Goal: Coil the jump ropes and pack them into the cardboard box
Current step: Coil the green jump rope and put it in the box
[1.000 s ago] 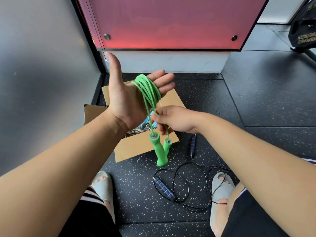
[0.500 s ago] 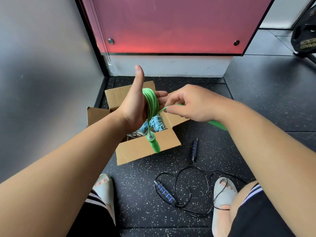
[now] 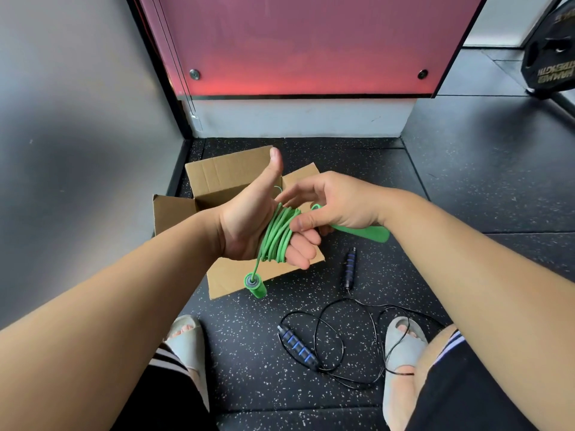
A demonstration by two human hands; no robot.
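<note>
Now left hand (image 3: 245, 227) spread, thumb up, green rope (image 3: 275, 236) wound round; right hand (image 3: 337, 205) pinching it.

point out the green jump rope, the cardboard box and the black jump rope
green plastic jump rope (image 3: 277, 234), head view, on the wound coils
brown cardboard box (image 3: 224, 174), head view, on its rear flap
black jump rope with blue-banded handles (image 3: 297, 348), head view, on the nearer handle

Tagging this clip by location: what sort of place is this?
Probably a gym: black speckled rubber floor tiles, a black round weight plate with lettering, and a black jump rope with blue-ringed handles.
</note>
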